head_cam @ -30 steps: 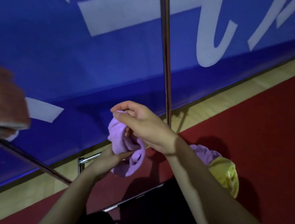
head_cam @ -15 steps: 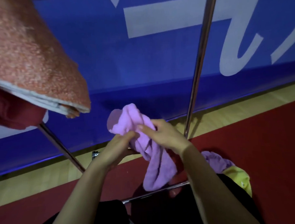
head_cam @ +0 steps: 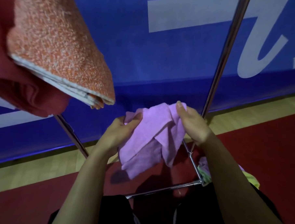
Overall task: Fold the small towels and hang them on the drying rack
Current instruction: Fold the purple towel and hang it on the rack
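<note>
A small purple towel (head_cam: 151, 138) hangs rumpled between my two hands in the middle of the view. My left hand (head_cam: 117, 131) grips its upper left edge and my right hand (head_cam: 193, 125) pinches its upper right corner. The metal drying rack (head_cam: 225, 52) stands in front of me, its uprights slanting up left and right and a base bar low down. A folded orange towel (head_cam: 59, 48) and a dark red towel (head_cam: 24, 93) hang from the rack at the upper left.
More towels, purple and yellow-green (head_cam: 205, 172), lie in a heap on the red floor (head_cam: 263, 149) behind my right forearm. A blue banner wall (head_cam: 158, 60) with white lettering stands behind the rack above a wooden floor strip.
My hands have moved apart and drawn the bunched purple towel wider between them. The view has tilted up, so the hanging orange and red towels fill more of the upper left.
</note>
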### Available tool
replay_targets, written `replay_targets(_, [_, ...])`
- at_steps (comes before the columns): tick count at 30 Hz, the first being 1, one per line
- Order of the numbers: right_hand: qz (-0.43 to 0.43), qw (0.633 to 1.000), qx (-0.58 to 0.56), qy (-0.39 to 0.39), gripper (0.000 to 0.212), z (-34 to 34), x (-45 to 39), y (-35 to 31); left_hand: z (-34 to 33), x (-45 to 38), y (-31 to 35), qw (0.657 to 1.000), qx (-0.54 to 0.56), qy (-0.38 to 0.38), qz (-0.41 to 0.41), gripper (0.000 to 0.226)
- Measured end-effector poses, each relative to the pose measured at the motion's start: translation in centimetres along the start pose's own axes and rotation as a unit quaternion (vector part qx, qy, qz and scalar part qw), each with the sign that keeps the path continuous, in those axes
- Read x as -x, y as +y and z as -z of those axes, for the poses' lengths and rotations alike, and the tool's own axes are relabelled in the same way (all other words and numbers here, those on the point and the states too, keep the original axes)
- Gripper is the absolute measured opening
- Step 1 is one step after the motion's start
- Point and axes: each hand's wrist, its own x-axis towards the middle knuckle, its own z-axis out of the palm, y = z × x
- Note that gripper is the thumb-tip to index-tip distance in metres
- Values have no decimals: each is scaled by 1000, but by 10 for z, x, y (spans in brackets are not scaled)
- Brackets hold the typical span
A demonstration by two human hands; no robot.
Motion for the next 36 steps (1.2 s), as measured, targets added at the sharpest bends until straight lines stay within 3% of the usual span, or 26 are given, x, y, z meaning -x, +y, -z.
replay_targets(3, [-29, 992, -116, 41, 45, -4, 1, -1, 1, 1, 4, 993, 115, -27, 28, 46])
replay_targets(5, [-58, 974, -208, 69, 34, -6, 1, -6, 2, -3, 4, 991, 131, -5, 39, 40])
replay_targets(8, [-98, 950, -281, 98, 34, -5, 1, -10, 4, -11, -3, 994, -56, 92, 13, 39])
replay_targets(10, [-117, 941, -302, 101, 36, -4, 3, -11, 2, -12, -11, 977, -184, 106, 8, 41])
replay_targets(13, [-132, 935, -320, 74, 36, -4, 4, -10, 4, -10, -16, 979, -179, 92, -28, 28])
replay_targets(15, [-138, 926, -345, 61, 34, -8, 6, -10, 7, -8, -16, 983, -171, 40, -58, 18])
replay_targets(17, [-133, 931, -339, 35, 32, -14, 8, -12, 4, 1, -12, 983, -135, -111, -45, 25])
replay_targets(19, [-114, 937, -328, -19, 31, -19, 9, -13, -5, 13, -8, 956, -168, -239, -19, 33])
replay_targets(20, [-107, 935, -334, -45, 31, -20, 9, -14, -11, 16, -8, 943, -203, -263, -26, 36])
replay_targets(22, [-100, 924, -358, -84, 30, -21, 11, -18, -19, 15, -10, 937, -231, -258, -40, 38])
replay_targets(25, [-85, 910, -379, -143, 22, -22, 17, -23, -17, 7, -8, 971, -129, -199, -15, 43])
replay_targets(28, [-63, 920, -349, -166, 17, -22, 24, -25, -12, 0, -7, 986, -60, -156, 1, 45])
replay_targets(31, [-51, 921, -338, -185, 24, -22, 28, -25, -11, 3, -8, 978, -68, -198, -8, 50])
replay_targets(34, [-57, 930, -320, -172, 21, -22, 27, -25, -11, 0, -15, 958, -106, -267, -19, 28])
replay_targets(36, [-59, 929, -328, -157, 23, -23, 24, -26, -9, -1, -21, 936, -171, -304, -38, 49])
